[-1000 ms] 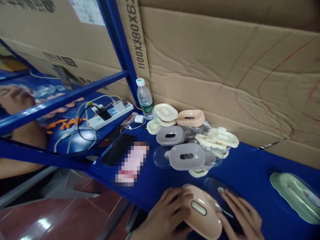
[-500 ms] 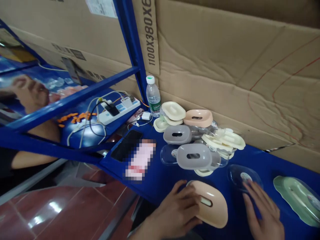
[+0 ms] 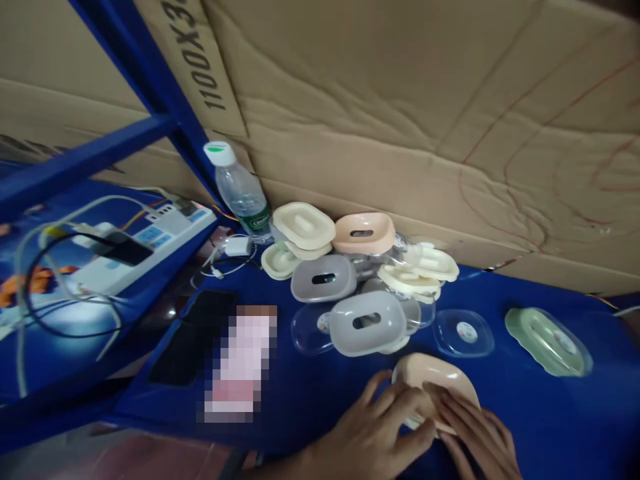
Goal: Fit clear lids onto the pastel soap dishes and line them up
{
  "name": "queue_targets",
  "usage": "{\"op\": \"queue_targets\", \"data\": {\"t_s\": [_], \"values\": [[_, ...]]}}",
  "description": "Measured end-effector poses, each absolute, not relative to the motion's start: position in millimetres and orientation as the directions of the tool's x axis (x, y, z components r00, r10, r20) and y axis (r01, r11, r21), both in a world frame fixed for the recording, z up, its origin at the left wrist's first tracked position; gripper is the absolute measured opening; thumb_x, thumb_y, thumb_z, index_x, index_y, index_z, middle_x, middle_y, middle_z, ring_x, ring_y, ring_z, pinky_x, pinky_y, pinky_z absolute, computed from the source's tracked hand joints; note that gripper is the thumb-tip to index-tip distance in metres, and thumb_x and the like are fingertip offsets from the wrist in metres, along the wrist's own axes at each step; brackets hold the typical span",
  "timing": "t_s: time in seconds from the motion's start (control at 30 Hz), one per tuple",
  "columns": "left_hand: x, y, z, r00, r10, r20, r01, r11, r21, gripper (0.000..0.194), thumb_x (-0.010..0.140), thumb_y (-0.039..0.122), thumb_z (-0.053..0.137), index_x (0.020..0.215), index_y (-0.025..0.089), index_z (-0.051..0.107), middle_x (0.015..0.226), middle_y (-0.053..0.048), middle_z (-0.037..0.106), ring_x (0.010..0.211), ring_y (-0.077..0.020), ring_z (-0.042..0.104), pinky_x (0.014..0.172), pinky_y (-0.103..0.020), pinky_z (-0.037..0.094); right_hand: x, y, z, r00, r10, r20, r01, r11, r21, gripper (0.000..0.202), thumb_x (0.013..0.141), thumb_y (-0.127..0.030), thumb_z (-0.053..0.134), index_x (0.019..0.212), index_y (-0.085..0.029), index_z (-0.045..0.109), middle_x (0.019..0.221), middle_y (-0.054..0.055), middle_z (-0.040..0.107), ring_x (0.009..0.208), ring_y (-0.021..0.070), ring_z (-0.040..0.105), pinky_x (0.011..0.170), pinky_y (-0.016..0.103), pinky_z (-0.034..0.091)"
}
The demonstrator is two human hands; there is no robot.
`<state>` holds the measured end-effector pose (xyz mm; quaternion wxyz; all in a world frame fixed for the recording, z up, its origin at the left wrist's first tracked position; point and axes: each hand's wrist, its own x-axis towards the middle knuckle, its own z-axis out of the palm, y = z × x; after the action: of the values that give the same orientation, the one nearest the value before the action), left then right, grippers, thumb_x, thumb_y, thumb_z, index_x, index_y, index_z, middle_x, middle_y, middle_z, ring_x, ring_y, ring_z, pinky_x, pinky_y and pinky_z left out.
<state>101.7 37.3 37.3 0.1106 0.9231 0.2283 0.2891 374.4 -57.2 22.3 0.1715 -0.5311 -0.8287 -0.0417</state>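
Observation:
My left hand (image 3: 385,420) is closed on the left side of a peach soap dish (image 3: 435,370), its fingers over the near rim. On the dish's right side lies my right hand (image 3: 475,427), fingers together across the middle and thumb low at the near edge; between them the hands hide the slot. A pale cream edge shows under the peach piece. Just beyond the hands sits a clear lid (image 3: 457,337) with a round sticker. Farther right a green soap dish (image 3: 543,340) has a clear lid against it.
Grey dishes (image 3: 367,333), another peach dish (image 3: 364,230) and cream pieces (image 3: 305,225) are heaped behind the hands. A water bottle (image 3: 243,197), dark phone (image 3: 187,340) and power strip (image 3: 145,247) are leftward. A blue frame post (image 3: 150,73) and cardboard wall (image 3: 375,113) bound the table.
My right hand has left the clear lid and come leftward onto the peach soap dish. My left hand stays on that dish. The view has swung right, and the other person's arm is out of frame.

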Motion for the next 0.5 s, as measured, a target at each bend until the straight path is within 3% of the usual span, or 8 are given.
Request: {"op": "queue_targets", "data": {"t_s": [0.1, 0.17, 0.37, 0.5], "values": [[102.9, 29.4, 37.8, 0.727, 0.497, 0.474, 0.388, -0.867, 0.314, 0.025, 0.104, 0.032, 0.065, 0.125, 0.02, 0.067, 0.132, -0.009, 0.065, 0.113, -0.023, 0.059, 0.11, -0.042, 0.041, 385.6, -52.4, 30.1, -0.273, 0.896, 0.349, 0.922, 0.347, -0.172, 0.037, 0.106, -0.031, 0.055, 0.142, -0.031, 0.065, 0.139, 0.002, 0.074, 0.127, 0.0263, 0.071, 0.1, 0.04, 0.05], [108.6, 23.9, 33.8, 0.723, 0.523, 0.452, 0.422, -0.852, 0.31, 0.023, 0.102, 0.033, 0.068, 0.121, 0.02, 0.067, 0.135, -0.008, 0.065, 0.116, -0.0244, 0.058, 0.11, -0.042, 0.04, 393.9, -41.6, 31.2, -0.251, 0.897, 0.364, 0.925, 0.333, -0.184, 0.034, 0.106, -0.032, 0.058, 0.14, -0.028, 0.066, 0.137, 0.004, 0.075, 0.125, 0.025, 0.071, 0.101, 0.039, 0.049], [137.3, 14.1, 31.7, 0.754, 0.561, 0.342, 0.463, -0.823, 0.33, 0.022, 0.105, 0.034, 0.065, 0.123, 0.021, 0.065, 0.132, -0.004, 0.067, 0.124, -0.0228, 0.056, 0.113, -0.04, 0.034, 425.1, 3.5, 28.5, -0.277, 0.892, 0.357, 0.929, 0.343, -0.136, 0.034, 0.109, -0.035, 0.055, 0.14, -0.027, 0.065, 0.14, 0.006, 0.073, 0.129, 0.0257, 0.069, 0.106, 0.042, 0.046], [155.7, 10.5, 34.2, 0.794, 0.542, 0.275, 0.475, -0.836, 0.275, 0.018, 0.107, 0.029, 0.06, 0.122, 0.02, 0.064, 0.124, -0.004, 0.068, 0.121, -0.0227, 0.057, 0.109, -0.041, 0.035, 449.8, 32.0, 30.9, -0.294, 0.899, 0.324, 0.939, 0.335, -0.079, 0.037, 0.111, -0.03, 0.05, 0.145, -0.027, 0.062, 0.149, 0.007, 0.068, 0.139, 0.0257, 0.063, 0.113, 0.045, 0.043]]}}
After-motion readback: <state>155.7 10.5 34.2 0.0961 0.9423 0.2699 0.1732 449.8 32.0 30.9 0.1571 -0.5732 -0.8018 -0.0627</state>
